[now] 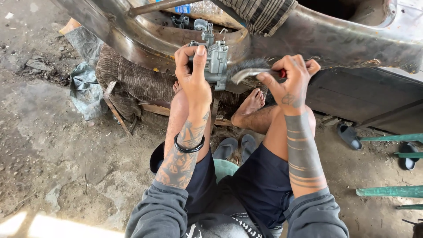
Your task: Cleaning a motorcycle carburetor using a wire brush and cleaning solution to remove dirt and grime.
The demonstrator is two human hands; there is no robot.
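My left hand grips a grey metal carburetor and holds it up in front of me over a large metal basin. My right hand is closed on the red handle of a wire brush. The brush's bristles touch the carburetor's right side. I am seated with bare legs; one foot rests below the part.
Small metal parts lie inside the basin. A grey tarp lies on the dirt floor at the left. Sandals sit under me and at the right. Green bars stick in from the right edge.
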